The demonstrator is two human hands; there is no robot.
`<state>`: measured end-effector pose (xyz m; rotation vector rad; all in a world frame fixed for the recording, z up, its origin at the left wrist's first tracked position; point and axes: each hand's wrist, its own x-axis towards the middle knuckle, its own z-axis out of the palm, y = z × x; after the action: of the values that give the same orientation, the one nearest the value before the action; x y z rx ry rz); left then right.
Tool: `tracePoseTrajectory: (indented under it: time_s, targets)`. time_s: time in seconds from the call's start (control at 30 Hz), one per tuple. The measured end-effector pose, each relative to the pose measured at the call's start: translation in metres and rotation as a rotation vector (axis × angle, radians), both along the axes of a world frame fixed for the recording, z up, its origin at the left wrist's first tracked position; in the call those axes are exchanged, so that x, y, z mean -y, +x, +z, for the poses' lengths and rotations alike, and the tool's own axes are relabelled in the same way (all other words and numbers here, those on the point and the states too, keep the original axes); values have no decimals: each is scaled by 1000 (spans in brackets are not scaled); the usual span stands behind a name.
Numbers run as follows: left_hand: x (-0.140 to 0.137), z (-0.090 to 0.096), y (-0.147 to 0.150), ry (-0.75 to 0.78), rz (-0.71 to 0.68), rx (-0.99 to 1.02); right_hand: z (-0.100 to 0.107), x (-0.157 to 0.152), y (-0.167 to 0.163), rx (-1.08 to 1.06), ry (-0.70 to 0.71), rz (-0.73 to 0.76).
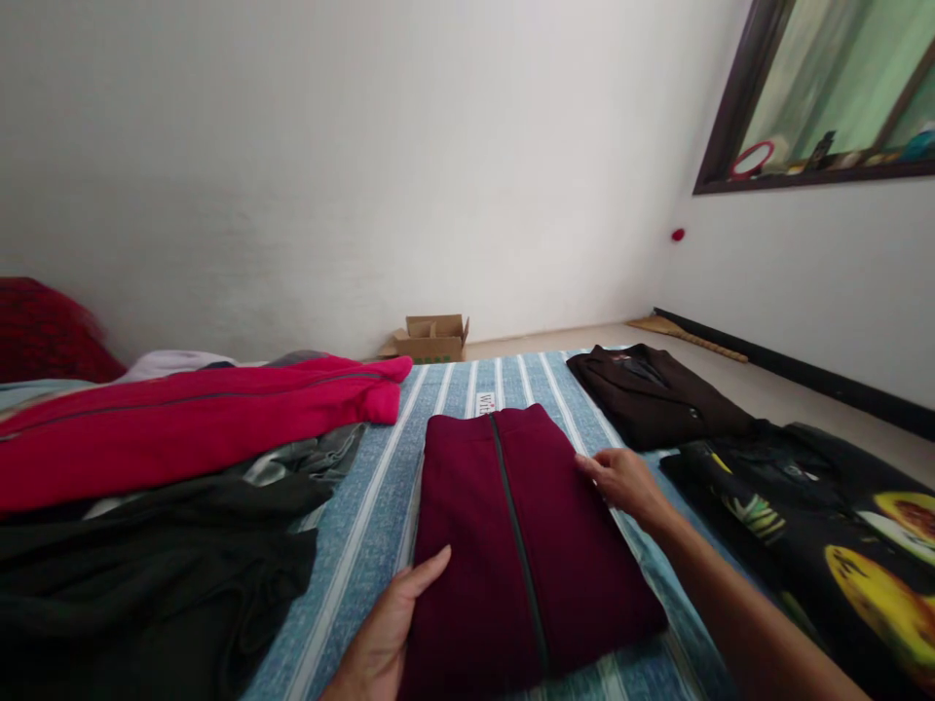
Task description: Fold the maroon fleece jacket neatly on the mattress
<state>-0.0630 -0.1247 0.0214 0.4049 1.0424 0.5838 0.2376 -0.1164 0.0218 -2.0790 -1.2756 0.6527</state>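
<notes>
A maroon zip-up jacket [467, 516] lies folded into a neat block on a blue-and-white striped bedsheet [380, 487], its dark zip running down the middle. My left hand [387, 613] grips the jacket's near left edge, thumb on top and fingers hidden at the side. At the upper right edge, my right hand [624, 479] has its thumb and fingers closed on the cloth. To the left is a bright pink zip-up garment [197, 419], lying loosely over other clothes.
Dark garments [146, 584] lie at near left. On the right are a folded brown garment [654, 394] and a folded black fruit-print garment [810, 516]. A cardboard box [430, 341] stands by the wall beyond the bed. A window [840, 88] is at upper right.
</notes>
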Motion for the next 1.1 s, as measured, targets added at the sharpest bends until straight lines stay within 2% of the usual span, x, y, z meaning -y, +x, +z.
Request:
tracePoseTrajectory:
  time_s: [0.07,0.13,0.23,0.3,0.43,0.53,0.67,0.87,1.0,1.1]
  targets:
    - [1,8,7,-33,-6,54,-11,16,-10,-230,-35,32]
    - [1,16,12,-11,17,68,-13,27,-19,-370,5,34]
    - [3,27,14,107,86,28,-7,36,-26,-253,192,-29]
    - [6,30,13,168,93,-1,-5,40,-27,-228,237,-64]
    - [12,27,11,165,53,-52,-13,44,-27,-502,63,-54]
    - [16,22,11,191,56,-57,-20,49,-29,-570,51,-22]
    - [20,19,10,291,90,-90,-24,57,-29,-510,114,-49]
    - [22,15,8,251,75,-107,-34,59,-28,-189,133,-90]
    - [26,22,7,245,59,-131,-37,58,-28,-172,123,-94]
    - [31,28,3,300,16,-152,-38,58,-27,-231,101,-95]
